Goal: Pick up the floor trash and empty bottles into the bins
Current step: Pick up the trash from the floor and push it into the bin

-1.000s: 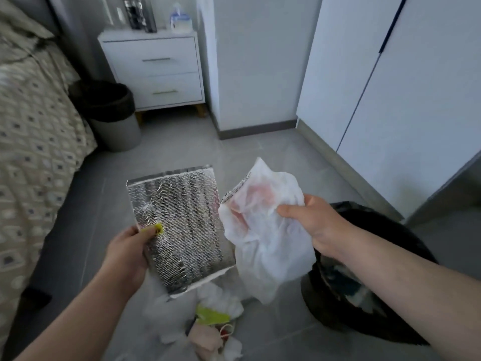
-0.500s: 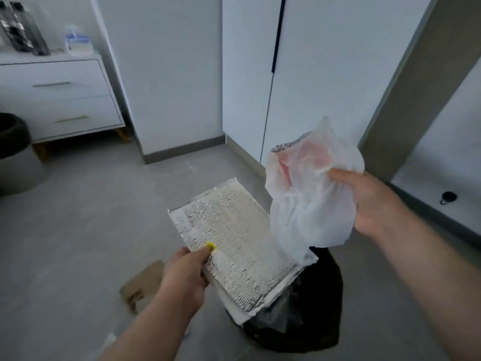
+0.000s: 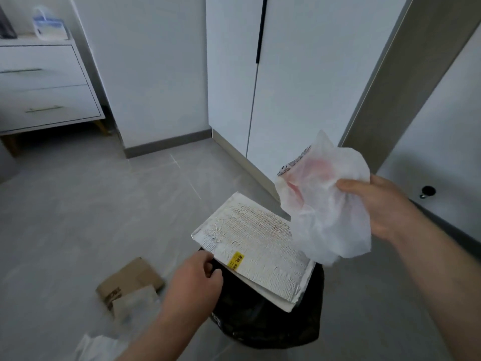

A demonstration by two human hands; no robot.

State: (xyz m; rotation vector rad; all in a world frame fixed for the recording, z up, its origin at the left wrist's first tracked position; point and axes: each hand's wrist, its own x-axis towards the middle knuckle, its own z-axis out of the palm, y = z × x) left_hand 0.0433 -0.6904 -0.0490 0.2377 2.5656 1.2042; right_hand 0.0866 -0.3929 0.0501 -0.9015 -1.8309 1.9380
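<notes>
Step in hand, my read: get both items into black bin (image 3: 273, 324).
- Foil pouch (image 3: 256, 246) lies tilted across bin mouth, not inside yet.
- Left hand (image 3: 195, 280) at bin's left rim, fingers (image 3: 214, 273) curled beside pouch edge. Gripping pouch, liner or nothing: cannot tell.
- Right hand (image 3: 377, 207) above bin's right side, pinching crumpled white plastic bag (image 3: 325, 217).
- Tip pouch edge-down so it clears rim, then release bag over mouth centre. Light bag may drift.
- Cardboard box (image 3: 130, 280) on floor left of bin, probably next.
</notes>
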